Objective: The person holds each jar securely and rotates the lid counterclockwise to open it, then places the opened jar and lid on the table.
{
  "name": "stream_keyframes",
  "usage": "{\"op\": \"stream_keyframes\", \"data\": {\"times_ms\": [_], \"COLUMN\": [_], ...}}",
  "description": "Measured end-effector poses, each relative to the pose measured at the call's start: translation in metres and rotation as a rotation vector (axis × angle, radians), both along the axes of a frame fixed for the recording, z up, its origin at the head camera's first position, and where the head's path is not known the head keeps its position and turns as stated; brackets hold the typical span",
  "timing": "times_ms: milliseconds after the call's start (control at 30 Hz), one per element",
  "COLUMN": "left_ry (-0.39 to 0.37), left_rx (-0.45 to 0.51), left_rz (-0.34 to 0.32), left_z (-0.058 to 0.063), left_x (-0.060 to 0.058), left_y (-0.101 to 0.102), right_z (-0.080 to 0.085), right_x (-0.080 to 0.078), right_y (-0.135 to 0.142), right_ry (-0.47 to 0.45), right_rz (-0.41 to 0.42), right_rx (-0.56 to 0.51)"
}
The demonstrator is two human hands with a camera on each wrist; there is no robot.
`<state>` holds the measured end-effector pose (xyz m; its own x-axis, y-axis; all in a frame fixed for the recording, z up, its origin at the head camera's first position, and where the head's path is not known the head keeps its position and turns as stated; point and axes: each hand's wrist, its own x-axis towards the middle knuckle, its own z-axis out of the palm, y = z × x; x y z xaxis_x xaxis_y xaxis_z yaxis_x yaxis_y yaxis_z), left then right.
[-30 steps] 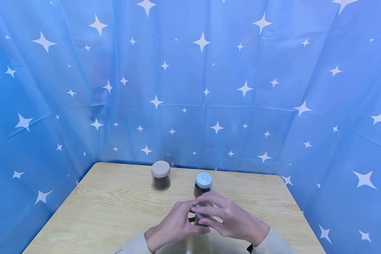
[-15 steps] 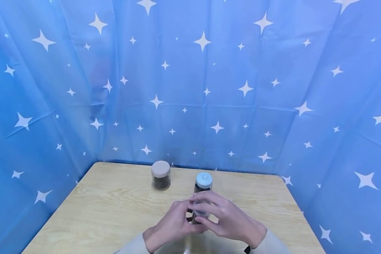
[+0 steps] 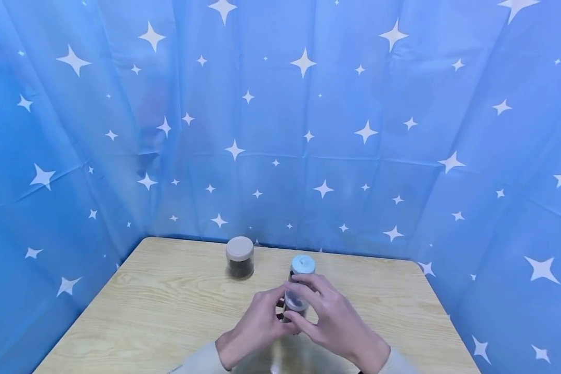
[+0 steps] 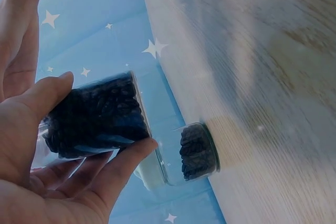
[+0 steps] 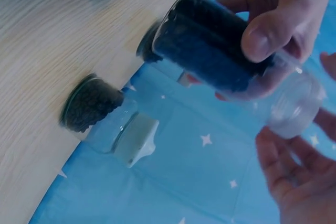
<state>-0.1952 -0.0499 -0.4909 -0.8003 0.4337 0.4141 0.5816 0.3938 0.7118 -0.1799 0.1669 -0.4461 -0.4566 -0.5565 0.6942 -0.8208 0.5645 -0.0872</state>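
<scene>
In the head view my left hand [image 3: 257, 328] grips a clear jar [image 4: 100, 116] filled with dark beans, its thumb and fingers round the body. The jar lies tilted in the left wrist view, held above the table. A translucent lid [image 5: 296, 103] caps its end. My right hand [image 3: 338, 324] has its fingers and thumb curved round that lid; in the right wrist view its fingertips [image 5: 266, 136] meet the rim, while the thumb looks slightly apart. Just behind the hands stands a jar with a pale blue lid [image 3: 303, 264], partly hidden by my right hand.
A jar with a beige lid [image 3: 240, 249] and dark contents stands at the back of the wooden table [image 3: 168, 306], left of the blue-lidded one. A blue curtain [image 3: 280, 130] with white stars hangs behind and on both sides.
My right hand's fingers have shifted round the lid and spread a little, so more of the lid shows. My left hand keeps its grip on the jar. The head view has shifted slightly.
</scene>
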Motion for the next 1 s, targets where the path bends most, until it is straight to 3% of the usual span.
{"op": "stream_keyframes", "data": {"times_ms": [233, 467, 1000], "left_ry": [0.001, -0.006, 0.003], "left_rx": [-0.006, -0.007, -0.007], "left_rz": [0.017, 0.020, 0.016], "left_z": [-0.001, 0.000, -0.005], "left_x": [-0.001, -0.002, -0.002], "left_y": [0.004, 0.008, 0.012], "right_z": [-0.005, -0.006, -0.009], "right_x": [0.006, 0.005, 0.006], "right_y": [-0.004, -0.005, -0.009], "right_ry": [-0.025, 0.017, -0.007], "right_rz": [-0.118, -0.117, -0.177], "right_rx": [-0.020, -0.073, -0.072]}}
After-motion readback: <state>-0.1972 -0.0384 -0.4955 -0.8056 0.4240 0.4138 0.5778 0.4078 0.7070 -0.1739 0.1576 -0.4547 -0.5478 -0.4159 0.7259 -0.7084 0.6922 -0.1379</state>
